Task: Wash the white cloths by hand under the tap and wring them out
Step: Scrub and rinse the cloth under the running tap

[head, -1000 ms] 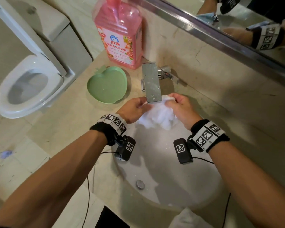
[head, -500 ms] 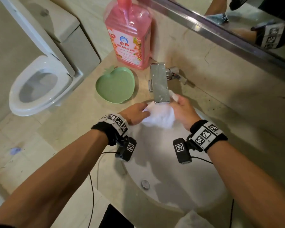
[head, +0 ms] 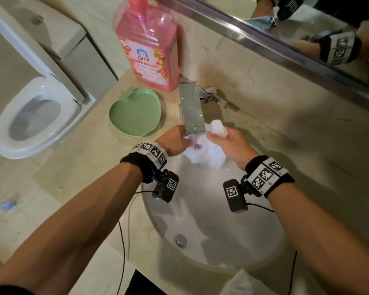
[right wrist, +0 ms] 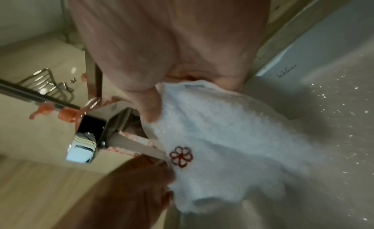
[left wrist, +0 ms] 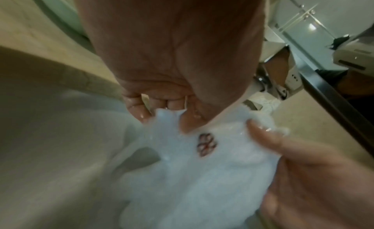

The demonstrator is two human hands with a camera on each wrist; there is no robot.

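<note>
A beige marble tabletop (head: pixel 77 167) runs along a matching stone wall (head: pixel 285 107) beneath a metal-framed mirror (head: pixel 254 35). To the left, a white toilet (head: pixel 36 116) stands with its lid raised over pale floor tiles (head: pixel 11 226). Warm, dim light falls across the bathroom.

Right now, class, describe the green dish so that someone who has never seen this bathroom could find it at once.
Start at the round white basin set in the beige countertop. Behind its left rim, left of the chrome tap, the pink detergent bottle stands by the wall. The green dish lies just in front of that bottle: it alone is apple-shaped, shallow and pale green.
</note>
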